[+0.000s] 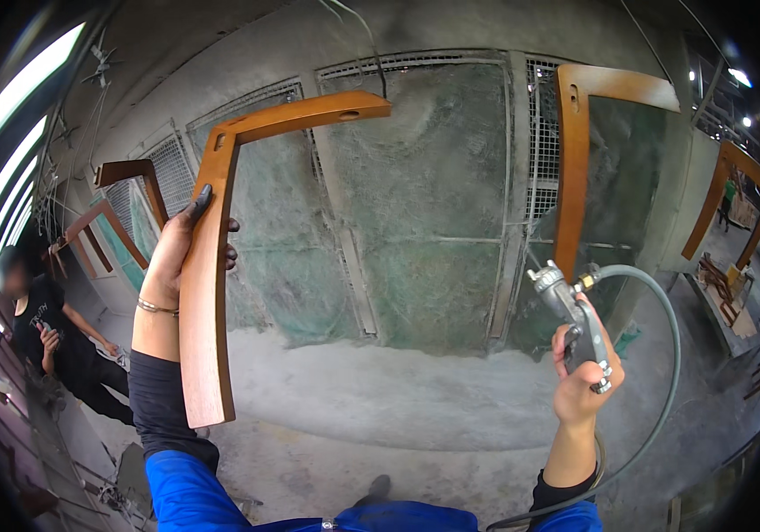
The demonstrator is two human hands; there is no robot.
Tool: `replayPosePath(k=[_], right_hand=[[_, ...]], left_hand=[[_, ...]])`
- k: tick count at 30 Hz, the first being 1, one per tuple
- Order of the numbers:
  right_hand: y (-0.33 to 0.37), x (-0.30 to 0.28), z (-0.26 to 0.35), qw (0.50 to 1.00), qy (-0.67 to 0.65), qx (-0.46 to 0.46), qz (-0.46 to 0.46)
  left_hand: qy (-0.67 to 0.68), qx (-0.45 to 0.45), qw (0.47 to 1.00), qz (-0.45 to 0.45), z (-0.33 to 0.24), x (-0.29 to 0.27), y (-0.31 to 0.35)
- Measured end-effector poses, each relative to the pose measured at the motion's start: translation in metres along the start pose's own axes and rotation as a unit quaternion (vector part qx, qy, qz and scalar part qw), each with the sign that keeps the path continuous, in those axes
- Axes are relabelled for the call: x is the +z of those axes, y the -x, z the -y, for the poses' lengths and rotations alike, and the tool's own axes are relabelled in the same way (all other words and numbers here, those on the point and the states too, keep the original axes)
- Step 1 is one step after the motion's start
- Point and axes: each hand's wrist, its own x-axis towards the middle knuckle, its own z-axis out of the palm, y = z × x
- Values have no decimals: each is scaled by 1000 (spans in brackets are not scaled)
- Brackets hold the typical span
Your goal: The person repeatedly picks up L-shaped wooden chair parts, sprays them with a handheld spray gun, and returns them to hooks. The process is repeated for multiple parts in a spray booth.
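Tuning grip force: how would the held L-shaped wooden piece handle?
Wooden piece: likely stiff; its short arm juts out without visible sag. It may twist in the left hand, since that arm extends to one side. Its slight sheen may mean a slippery surface.

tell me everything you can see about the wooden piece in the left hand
The wooden piece is L-shaped: a long, slightly curved leg runs down and a shorter arm reaches right from the corner. It looks like wood, orange-brown with some sheen above, paler and pinkish toward the leg's lower end. One slot shows near the corner, another on the arm. The left hand grips the leg in mid-air.
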Motion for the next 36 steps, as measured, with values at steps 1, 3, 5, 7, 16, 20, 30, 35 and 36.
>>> replayPosePath(k=[1,3,5,7,16,20,30,35,36], right_hand=[[0,1,-2,1000,-3,0,-6],[3,5,-3,1000,-13,-9,-8],[5,13,-3,999,-26,-14,37],[6,26,-2,996,-46,-19,77],[-5,76,-23,991,-87,-9,97],[-13,92,-54,999,-34,3,27],[-6,168,-81,998,40,5,-42],[-10,217,-72,998,34,-6,-54],[-9,224,-70,998,39,-9,-58]], left_hand=[[3,4,1000,4,0,0,2],[5,1,1000,8,-2,0,5],[1,-12,1000,6,-2,0,7],[10,-9,1000,13,-1,0,5],[19,-13,999,29,10,-12,-20],[22,17,1000,13,23,-28,-39],[38,5,986,159,70,-131,-140],[-422,288,858,53,89,-201,-218],[-453,289,843,34,88,-212,-234]])
